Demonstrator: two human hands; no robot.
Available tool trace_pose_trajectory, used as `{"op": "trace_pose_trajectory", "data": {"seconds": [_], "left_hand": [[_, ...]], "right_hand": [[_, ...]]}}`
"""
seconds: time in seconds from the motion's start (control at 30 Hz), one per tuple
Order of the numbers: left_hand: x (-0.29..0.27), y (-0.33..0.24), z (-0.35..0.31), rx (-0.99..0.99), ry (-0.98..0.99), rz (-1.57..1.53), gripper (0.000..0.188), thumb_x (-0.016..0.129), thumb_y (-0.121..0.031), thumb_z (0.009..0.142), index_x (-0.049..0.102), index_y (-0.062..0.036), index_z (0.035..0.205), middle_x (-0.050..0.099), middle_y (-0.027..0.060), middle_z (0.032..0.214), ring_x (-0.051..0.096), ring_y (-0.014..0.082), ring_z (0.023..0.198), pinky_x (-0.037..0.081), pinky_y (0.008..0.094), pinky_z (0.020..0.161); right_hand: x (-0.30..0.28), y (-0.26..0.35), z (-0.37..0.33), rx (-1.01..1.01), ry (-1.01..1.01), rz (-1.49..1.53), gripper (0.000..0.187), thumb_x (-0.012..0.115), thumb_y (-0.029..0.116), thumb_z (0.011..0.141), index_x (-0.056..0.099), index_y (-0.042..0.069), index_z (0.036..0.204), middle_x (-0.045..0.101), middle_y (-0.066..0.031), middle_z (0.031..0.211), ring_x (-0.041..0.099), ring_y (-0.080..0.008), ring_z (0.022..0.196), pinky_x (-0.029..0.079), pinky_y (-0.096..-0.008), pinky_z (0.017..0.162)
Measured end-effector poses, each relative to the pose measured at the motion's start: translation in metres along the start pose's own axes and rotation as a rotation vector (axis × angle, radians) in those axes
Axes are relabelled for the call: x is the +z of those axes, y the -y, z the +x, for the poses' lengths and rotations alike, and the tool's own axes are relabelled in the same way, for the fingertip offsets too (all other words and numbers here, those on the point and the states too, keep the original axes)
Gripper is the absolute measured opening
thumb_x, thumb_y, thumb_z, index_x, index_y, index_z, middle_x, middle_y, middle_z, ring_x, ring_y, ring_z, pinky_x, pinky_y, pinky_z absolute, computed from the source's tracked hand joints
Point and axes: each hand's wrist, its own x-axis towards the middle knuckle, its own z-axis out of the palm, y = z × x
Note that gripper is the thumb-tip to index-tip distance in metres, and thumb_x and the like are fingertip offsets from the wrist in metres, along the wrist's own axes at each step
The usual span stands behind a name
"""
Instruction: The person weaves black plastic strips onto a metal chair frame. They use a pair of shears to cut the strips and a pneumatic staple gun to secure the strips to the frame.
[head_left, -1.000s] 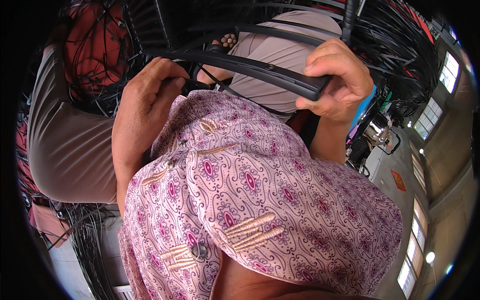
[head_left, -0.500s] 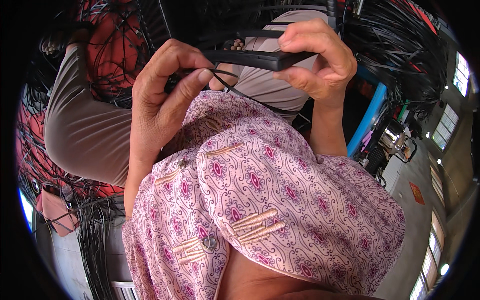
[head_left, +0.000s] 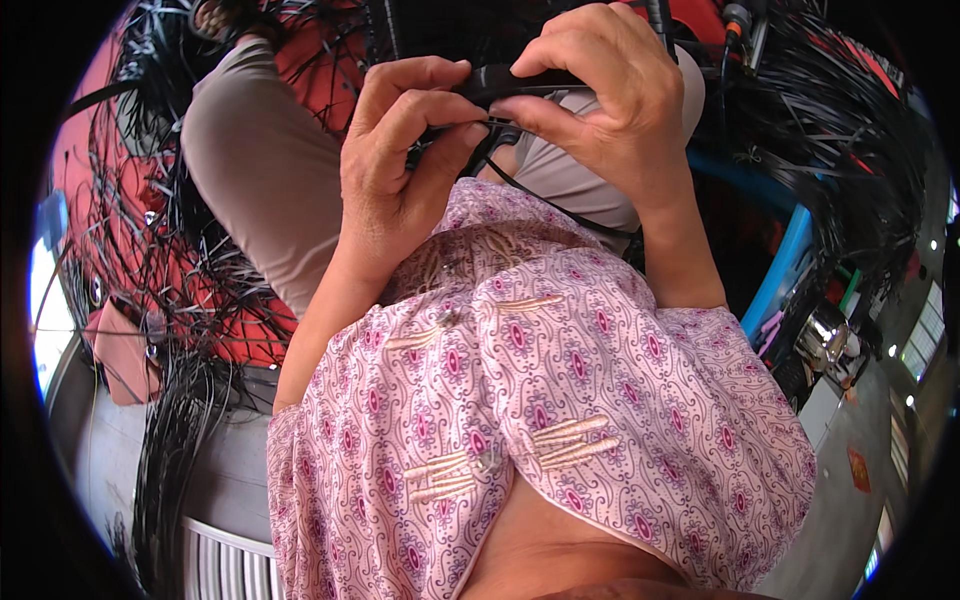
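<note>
Up in front of my lap, my left hand (head_left: pixel 405 150) and my right hand (head_left: pixel 605 95) nearly meet. Between them is a black, bar-like piece (head_left: pixel 492 80), largely covered by my fingers; its exact kind does not show. My right fingers and thumb pinch it from the right. The left thumb and index finger press together on a thin black strip (head_left: pixel 515 182) beside the piece. From there the strip curves down to the right across my raised leg. What lies inside the left pinch is too small to make out fully.
Tangled black strips (head_left: pixel 850 150) hang at the right, with more over a red surface (head_left: pixel 255 345) on the left. A blue bar (head_left: pixel 780 270) slants at the right, near a shiny metal pot (head_left: pixel 825 335). A pink box-like item (head_left: pixel 125 355) is at far left.
Both hands have come closer together. The black piece shows less between them and is now more hidden. My left hand has shifted right, toward the right fingertips.
</note>
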Motion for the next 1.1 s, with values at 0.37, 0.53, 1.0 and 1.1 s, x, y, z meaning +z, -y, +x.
{"op": "trace_pose_trajectory", "data": {"seconds": [0.37, 0.53, 1.0, 1.1], "left_hand": [[-0.026, 0.028, -0.014, 0.014, -0.062, 0.079, 0.017, 0.073, -0.001, 0.078, 0.067, -0.0056, 0.093, 0.056, 0.0088, 0.104, 0.058, 0.0218, 0.094, 0.047, 0.0302, 0.081], [-0.023, 0.033, 0.001, -0.032, -0.058, 0.069, 0.017, 0.073, -0.001, 0.077, 0.067, -0.0059, 0.093, 0.055, 0.0086, 0.103, 0.057, 0.0219, 0.093, 0.047, 0.0304, 0.08], [-0.038, 0.035, 0.001, -0.53, -0.266, -0.479, 0.011, 0.063, -0.013, 0.094, 0.064, -0.0021, 0.092, 0.057, -0.0045, 0.087, 0.049, 0.0028, 0.082, 0.04, 0.0178, 0.077], [-0.051, 0.043, 0.005, -0.553, -0.234, -0.383, 0.015, 0.063, -0.016, 0.094, 0.065, -0.0018, 0.093, 0.059, -0.004, 0.085, 0.052, 0.0043, 0.083, 0.041, 0.0196, 0.079]], "right_hand": [[0.046, 0.022, 0.025, 0.014, 0.181, 0.02, 0.024, 0.074, 0.006, 0.066, 0.053, 0.008, 0.078, 0.053, -0.0079, 0.076, 0.059, -0.0281, 0.073, 0.048, -0.0386, 0.063], [0.053, 0.0, 0.037, -0.018, 0.186, 0.124, 0.021, 0.071, 0.003, 0.068, 0.053, 0.006, 0.078, 0.053, -0.0087, 0.076, 0.059, -0.0278, 0.072, 0.049, -0.0371, 0.062], [0.065, -0.022, 0.02, 0.063, 0.144, 0.604, 0.025, 0.072, -0.001, 0.076, 0.065, 0.006, 0.099, 0.062, -0.0023, 0.099, 0.063, -0.0109, 0.082, 0.053, -0.0245, 0.076], [0.076, -0.02, 0.021, 0.127, 0.072, 0.686, 0.024, 0.071, -0.002, 0.078, 0.065, 0.005, 0.1, 0.063, -0.002, 0.099, 0.063, -0.0111, 0.081, 0.053, -0.0242, 0.078]]}}
